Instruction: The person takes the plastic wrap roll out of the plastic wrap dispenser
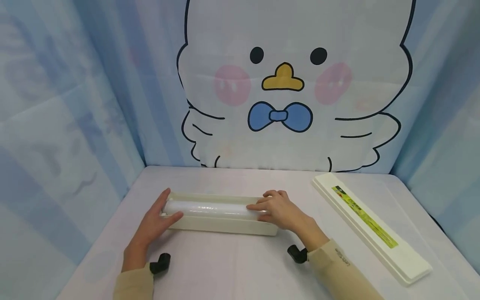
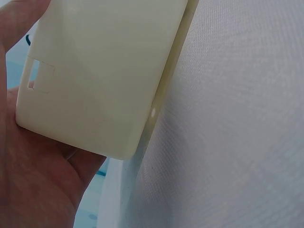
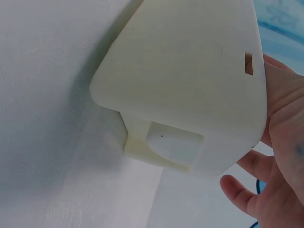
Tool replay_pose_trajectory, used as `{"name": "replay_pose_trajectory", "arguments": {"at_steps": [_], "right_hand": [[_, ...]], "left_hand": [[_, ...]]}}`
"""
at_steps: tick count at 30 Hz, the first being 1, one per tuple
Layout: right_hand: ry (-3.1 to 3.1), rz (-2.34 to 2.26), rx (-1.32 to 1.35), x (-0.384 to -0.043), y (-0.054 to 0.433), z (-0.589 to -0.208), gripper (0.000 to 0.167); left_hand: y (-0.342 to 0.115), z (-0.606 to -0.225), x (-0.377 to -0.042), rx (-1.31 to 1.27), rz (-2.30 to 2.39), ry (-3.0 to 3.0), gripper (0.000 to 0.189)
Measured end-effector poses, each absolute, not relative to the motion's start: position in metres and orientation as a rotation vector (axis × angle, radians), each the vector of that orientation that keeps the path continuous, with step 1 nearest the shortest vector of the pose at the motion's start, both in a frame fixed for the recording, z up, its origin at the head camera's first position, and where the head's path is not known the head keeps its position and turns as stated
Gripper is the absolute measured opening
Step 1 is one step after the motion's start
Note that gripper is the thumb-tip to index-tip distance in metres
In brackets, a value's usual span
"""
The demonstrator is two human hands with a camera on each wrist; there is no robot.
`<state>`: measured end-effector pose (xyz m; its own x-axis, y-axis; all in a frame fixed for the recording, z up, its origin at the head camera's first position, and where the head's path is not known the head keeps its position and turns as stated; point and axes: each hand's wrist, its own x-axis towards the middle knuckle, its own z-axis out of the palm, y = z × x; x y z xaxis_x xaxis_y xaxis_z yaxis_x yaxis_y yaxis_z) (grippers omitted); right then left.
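A long cream plastic cling film box [image 1: 225, 225] lies lidless across the table, with a white roll of film [image 1: 213, 208] inside it. My left hand [image 1: 151, 225] grips the box's left end, thumb over the near side and fingers round the far side. In the left wrist view the box end [image 2: 95, 95] sits against the palm. Over the right end is my right hand [image 1: 281, 210], fingers spread and loosely bent, fingertips touching the roll. The right wrist view shows the slotted end of the box [image 3: 190, 80] beside the right hand [image 3: 280, 142]; the fingertips' contact is partly hidden there.
A long cream lid [image 1: 375, 233] with a yellow-green label lies slantwise on the right of the white-covered table [image 1: 232, 266]. Blue patterned curtains [image 1: 56, 125] hang on both sides, and a cartoon-printed cloth [image 1: 285, 146] stands behind.
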<state>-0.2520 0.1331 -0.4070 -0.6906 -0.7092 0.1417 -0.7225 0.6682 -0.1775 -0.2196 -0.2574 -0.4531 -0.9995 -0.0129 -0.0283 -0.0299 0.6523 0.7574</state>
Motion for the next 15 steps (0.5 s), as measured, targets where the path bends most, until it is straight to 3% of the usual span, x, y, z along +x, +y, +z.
{"name": "replay_pose_trajectory", "arguments": {"at_steps": [15], "right_hand": [[-2.741,0.338,1.259,-0.2551,0.1324,-0.4001,0.043]], "left_hand": [[-0.2575,-0.4526,-0.2214,-0.047,1.318,2.831,0.105]]}}
